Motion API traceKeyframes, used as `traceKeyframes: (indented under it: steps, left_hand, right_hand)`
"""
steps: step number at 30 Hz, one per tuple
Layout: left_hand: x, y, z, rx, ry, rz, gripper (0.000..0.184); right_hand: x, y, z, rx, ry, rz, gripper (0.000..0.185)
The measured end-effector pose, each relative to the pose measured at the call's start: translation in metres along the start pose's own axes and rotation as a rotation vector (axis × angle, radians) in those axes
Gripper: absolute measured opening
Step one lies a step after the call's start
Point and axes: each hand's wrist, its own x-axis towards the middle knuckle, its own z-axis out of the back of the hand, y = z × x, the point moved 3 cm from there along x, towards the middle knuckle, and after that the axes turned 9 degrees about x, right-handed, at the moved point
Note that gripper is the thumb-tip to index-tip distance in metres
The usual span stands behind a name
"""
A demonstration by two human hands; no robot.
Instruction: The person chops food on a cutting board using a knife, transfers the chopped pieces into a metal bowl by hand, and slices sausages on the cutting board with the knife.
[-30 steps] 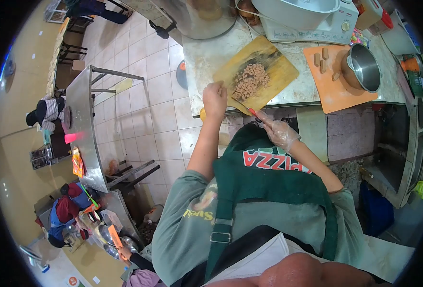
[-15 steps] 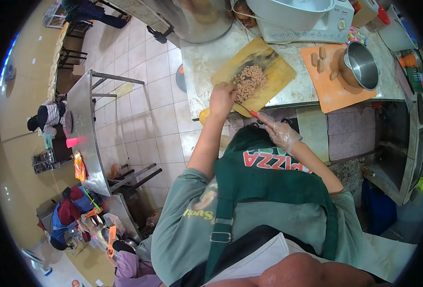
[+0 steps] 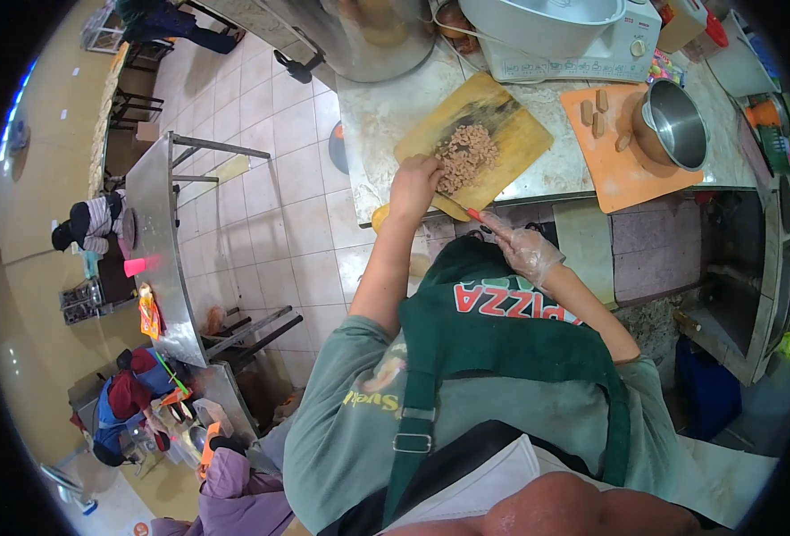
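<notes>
A yellow cutting board (image 3: 520,134) lies at an angle on the counter, with a heap of chopped brown pieces (image 3: 468,156) on it. My left hand (image 3: 417,183), bare, is at the left edge of the heap with its fingers pressed together; what they hold, if anything, is hidden. My right hand (image 3: 530,255), in a clear plastic glove, is closed round the red handle of a knife (image 3: 477,215) at the board's near corner. The blade points toward my left hand.
An orange board (image 3: 605,165) with several brown pieces and a steel pot (image 3: 676,129) is to the right. Behind are a white mixer (image 3: 582,58) and a large clear container (image 3: 377,36). Co-workers stand at the lower left, beyond a metal table (image 3: 158,232).
My left hand has moved right, from the board's left corner to the heap. The knife has shifted slightly. A co-worker in purple has come further into view at the lower left.
</notes>
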Motion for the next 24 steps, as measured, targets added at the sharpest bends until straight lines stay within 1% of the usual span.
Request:
traceKeyframes:
  steps: [2,3,5,6,8,9,11,13,15,18,19,21,22,23,24]
  left_hand:
    - [-0.002,0.002,0.001,0.0,-0.011,0.005,0.011]
    - [-0.003,0.003,0.001,0.001,-0.021,0.013,0.011]
    - [-0.004,0.006,0.0,-0.014,-0.042,0.015,0.012]
    - [-0.004,0.006,0.001,-0.03,-0.064,0.016,0.012]
    - [-0.006,0.006,0.002,-0.051,-0.07,0.039,0.012]
    - [-0.007,0.006,0.003,-0.071,-0.075,0.06,0.011]
    - [-0.008,0.008,0.001,-0.052,-0.07,0.075,0.012]
    - [-0.008,0.007,0.003,-0.033,-0.064,0.09,0.013]
    - [-0.01,0.007,0.003,-0.117,-0.011,0.248,0.015]
    - [-0.008,0.002,0.006,-0.21,-0.067,0.302,0.016]
    - [-0.007,0.001,0.003,-0.211,-0.066,0.301,0.016]
    - [-0.002,-0.002,-0.002,-0.145,-0.139,0.165,0.014]
    - [-0.001,-0.001,-0.005,-0.145,-0.139,0.165,0.014]
    - [0.001,-0.001,-0.009,-0.128,-0.12,0.078,0.014]
    - [0.003,-0.005,-0.01,-0.111,-0.1,-0.01,0.013]
  right_hand:
    - [0.003,-0.009,-0.005,-0.047,0.034,-0.09,0.051]
    - [0.003,-0.01,-0.005,-0.047,0.033,-0.09,0.051]
    - [0.002,-0.007,0.0,0.049,-0.142,0.093,0.05]
    - [0.001,-0.006,0.003,0.048,-0.141,0.094,0.05]
    - [0.0,-0.005,0.012,0.103,-0.117,-0.01,0.049]
    - [0.0,-0.006,0.014,0.102,-0.116,-0.01,0.049]
    - [0.0,-0.01,0.015,0.01,-0.071,-0.141,0.048]
    - [-0.001,-0.009,0.017,0.028,-0.089,-0.107,0.048]
    - [-0.002,-0.009,0.017,0.047,-0.107,-0.075,0.048]
    - [-0.005,-0.007,0.015,0.067,-0.128,-0.014,0.047]
    - [-0.006,-0.003,0.015,0.107,-0.099,-0.013,0.047]
    - [-0.009,-0.004,0.012,0.145,-0.071,-0.013,0.047]
    - [-0.009,-0.009,0.009,0.117,-0.08,0.047,0.047]
    - [-0.009,-0.012,0.006,0.088,-0.089,0.107,0.047]
    - [-0.009,-0.014,0.005,0.087,-0.091,0.107,0.047]
